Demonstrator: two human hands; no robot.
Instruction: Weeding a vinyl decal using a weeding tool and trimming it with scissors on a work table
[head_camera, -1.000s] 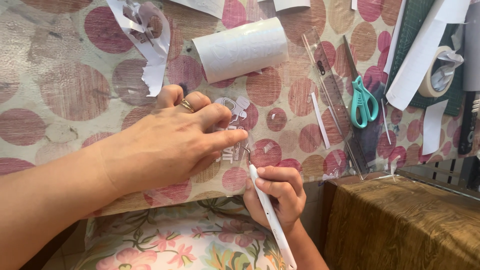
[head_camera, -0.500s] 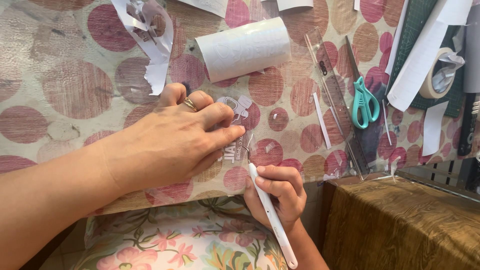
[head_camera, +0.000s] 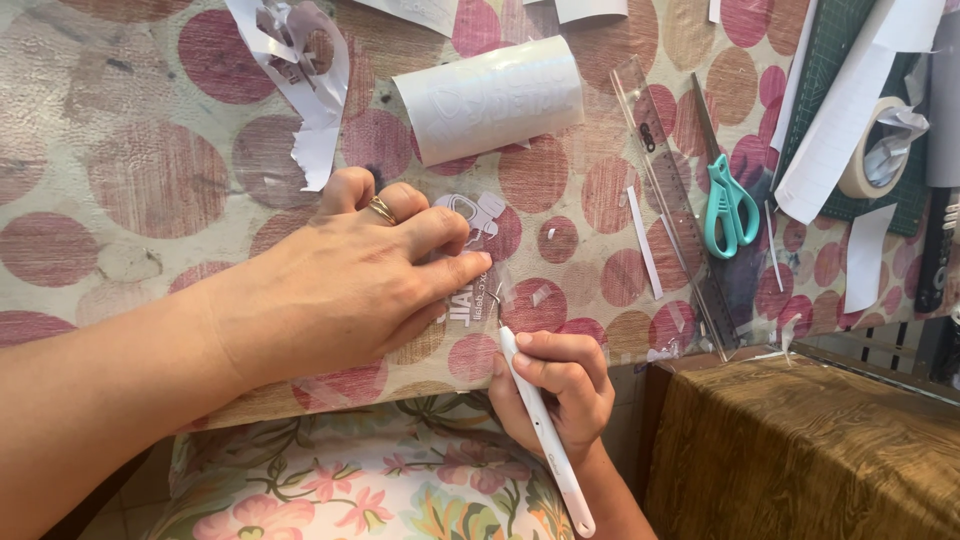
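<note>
Pinning a clear sticker sheet (head_camera: 478, 262) flat, the left hand (head_camera: 345, 285) steadies it while the right hand (head_camera: 552, 385) grips a weeding pen (head_camera: 540, 425), letters partly picked.

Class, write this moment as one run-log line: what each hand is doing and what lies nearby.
left hand: pressing clear sticker sheet flat | right hand: holding white weeding tool, tip at sheet | nearby: white roll, teal scissors, clear ruler

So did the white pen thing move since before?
No. The white tool in the right hand keeps its tip just below the left hand, the same way off the white roll.
</note>
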